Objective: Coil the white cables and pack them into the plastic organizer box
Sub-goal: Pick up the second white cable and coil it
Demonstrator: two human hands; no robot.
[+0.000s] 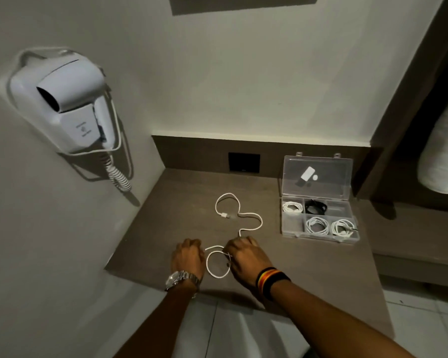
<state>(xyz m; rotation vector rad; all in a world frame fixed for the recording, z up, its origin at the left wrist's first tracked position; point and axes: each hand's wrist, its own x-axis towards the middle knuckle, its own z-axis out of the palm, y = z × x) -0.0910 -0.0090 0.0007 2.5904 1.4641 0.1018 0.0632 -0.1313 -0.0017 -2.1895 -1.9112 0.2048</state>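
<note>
White cable (246,215) runs across the brown desk top (166,202), and both hands grip its near end. The left hand (188,255) is curled into a loose fist, knuckles up, closed on the cable where it leaves the hand's right side. The right hand (245,258) is closed too, thumb and fingers pinching the cable where a small loop crosses itself. That loop hangs between the two hands, just below the pinch and touching the desk. Beyond the right hand's grip the free length snakes away in two loose bends, its plug end lying well past the fingers. A metal watch (180,279) sits on the left wrist and striped bands (269,280) on the right.

Farther out and to the right of the right hand's grip stands the plastic organizer box (290,223), lid (329,174) propped open against the back panel. Three coiled white cables (317,226) already lie in separate compartments, two in the near row and one in the far left cell; a black cable (314,206) fills the cell beside it. Well away to the left of the grip, a white hair dryer (65,102) hangs on the wall.
</note>
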